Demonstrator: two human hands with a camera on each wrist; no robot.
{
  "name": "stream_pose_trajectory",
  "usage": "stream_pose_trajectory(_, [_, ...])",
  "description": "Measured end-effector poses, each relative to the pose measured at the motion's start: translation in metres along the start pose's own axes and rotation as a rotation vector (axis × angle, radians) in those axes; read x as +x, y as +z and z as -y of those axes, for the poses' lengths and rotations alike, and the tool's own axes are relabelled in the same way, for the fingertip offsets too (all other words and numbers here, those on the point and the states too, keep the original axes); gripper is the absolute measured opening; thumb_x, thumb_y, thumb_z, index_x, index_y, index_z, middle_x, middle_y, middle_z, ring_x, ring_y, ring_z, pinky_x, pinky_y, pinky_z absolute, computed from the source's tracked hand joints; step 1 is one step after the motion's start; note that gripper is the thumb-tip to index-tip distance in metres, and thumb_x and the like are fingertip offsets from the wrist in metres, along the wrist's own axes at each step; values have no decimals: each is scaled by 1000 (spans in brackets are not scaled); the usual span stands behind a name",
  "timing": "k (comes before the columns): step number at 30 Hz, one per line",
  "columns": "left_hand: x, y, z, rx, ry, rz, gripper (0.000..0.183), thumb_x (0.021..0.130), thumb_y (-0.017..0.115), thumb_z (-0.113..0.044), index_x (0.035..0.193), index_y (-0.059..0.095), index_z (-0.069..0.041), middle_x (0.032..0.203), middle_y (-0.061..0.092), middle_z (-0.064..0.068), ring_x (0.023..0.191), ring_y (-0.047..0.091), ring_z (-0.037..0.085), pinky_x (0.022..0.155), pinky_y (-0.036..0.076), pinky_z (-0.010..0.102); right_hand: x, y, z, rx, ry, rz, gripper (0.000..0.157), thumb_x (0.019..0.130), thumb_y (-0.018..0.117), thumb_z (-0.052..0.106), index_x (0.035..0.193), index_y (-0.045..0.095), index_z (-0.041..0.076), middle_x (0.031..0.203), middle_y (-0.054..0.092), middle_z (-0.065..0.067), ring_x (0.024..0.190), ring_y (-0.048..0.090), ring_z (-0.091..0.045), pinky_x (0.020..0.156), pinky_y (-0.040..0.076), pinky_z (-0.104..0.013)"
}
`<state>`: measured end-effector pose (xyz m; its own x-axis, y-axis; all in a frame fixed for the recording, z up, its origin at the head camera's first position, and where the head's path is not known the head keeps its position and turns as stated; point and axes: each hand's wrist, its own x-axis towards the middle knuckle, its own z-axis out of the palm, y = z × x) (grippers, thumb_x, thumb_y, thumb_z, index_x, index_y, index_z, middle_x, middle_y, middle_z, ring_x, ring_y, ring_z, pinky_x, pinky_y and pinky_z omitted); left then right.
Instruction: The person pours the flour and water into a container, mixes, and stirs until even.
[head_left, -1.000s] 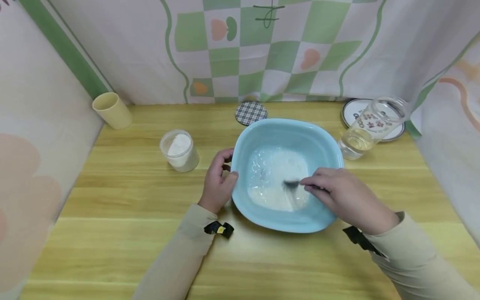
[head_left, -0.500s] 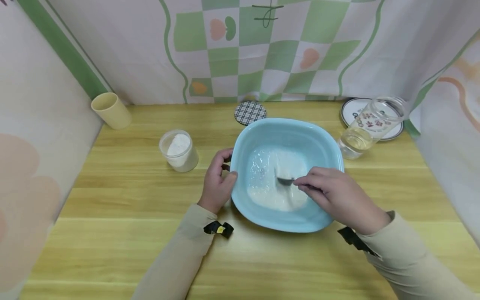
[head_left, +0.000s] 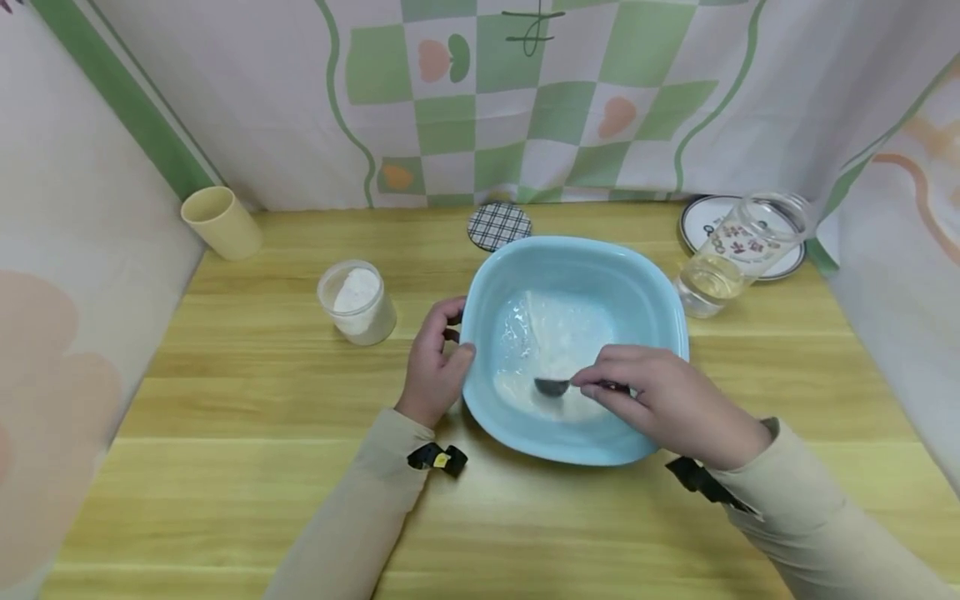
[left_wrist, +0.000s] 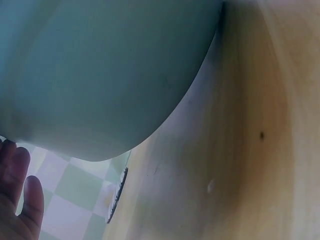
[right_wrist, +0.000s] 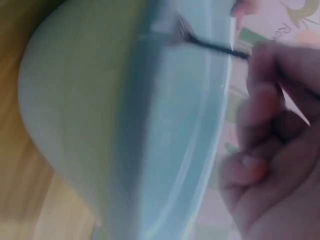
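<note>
A light blue basin (head_left: 573, 448) stands on the wooden table, with a wet white mixture (head_left: 573, 323) across its bottom. Clear liquid shows along the left part of the mixture. My left hand (head_left: 435, 367) grips the basin's left side, thumb at the rim; from the left wrist view, its fingers (left_wrist: 16, 172) lie against the outer wall. My right hand (head_left: 663, 396) reaches over the right rim and pinches the thin dark handle of a metal spoon (head_left: 552, 387). The spoon's bowl sits in the mixture near the basin's front. In the right wrist view the handle (right_wrist: 220, 48) runs between thumb and fingers.
Left of the basin is a clear jar of white powder (head_left: 363, 308). A yellow cup (head_left: 225, 225) stands at the back left, a checked coaster (head_left: 499, 227) behind the basin. Near its right rim are a glass holding pale liquid (head_left: 720, 271) and a white plate (head_left: 701, 221).
The right hand has drawn the spoon leftward and towards the basin's front through the mixture. The white mixture has shifted shape. My left hand stays on the basin's side.
</note>
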<state>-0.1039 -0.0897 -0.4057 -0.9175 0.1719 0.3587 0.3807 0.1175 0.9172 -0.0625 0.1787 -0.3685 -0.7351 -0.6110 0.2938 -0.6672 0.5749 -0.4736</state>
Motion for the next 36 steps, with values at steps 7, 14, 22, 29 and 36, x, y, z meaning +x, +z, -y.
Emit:
stream_pose_trajectory(7, [-1, 0, 1, -2, 8, -1, 47, 81, 48, 11, 128, 53, 14, 122, 58, 27, 107, 53, 37, 85, 47, 42, 5, 10, -1, 51, -13, 101, 19, 92, 70, 7, 105, 78, 19, 89, 61, 19, 73, 50, 3, 64, 46, -19])
stream_pose_trajectory(14, [-1, 2, 1, -14, 3, -4, 48, 81, 47, 11, 128, 53, 14, 122, 58, 28, 106, 53, 37, 84, 48, 41, 6, 13, -4, 97, -6, 9, 23, 90, 71, 2, 106, 77, 18, 91, 63, 18, 71, 49, 0, 62, 44, -18])
stream_pose_trajectory(22, [-2, 3, 2, -15, 17, -7, 48, 80, 48, 11, 128, 53, 15, 122, 58, 29, 105, 53, 38, 83, 47, 35, 10, 17, 0, 26, 19, 50, 20, 92, 70, 6, 108, 78, 15, 88, 62, 16, 72, 49, 1, 63, 46, -21])
stream_pose_trajectory(29, [-2, 3, 2, -11, 27, -7, 48, 80, 47, 10, 127, 53, 15, 122, 58, 28, 105, 53, 38, 83, 47, 36, 6, 4, 3, 36, 51, 29, 18, 93, 70, 7, 104, 78, 18, 88, 63, 19, 71, 50, 2, 63, 46, -21])
stream_pose_trajectory(36, [-2, 3, 3, -10, 33, -3, 48, 80, 47, 10, 127, 53, 14, 123, 58, 28, 106, 53, 37, 83, 47, 35, 2, -4, -2, -23, 58, 101, 17, 91, 71, 7, 102, 78, 18, 90, 65, 18, 75, 54, 3, 64, 49, -22])
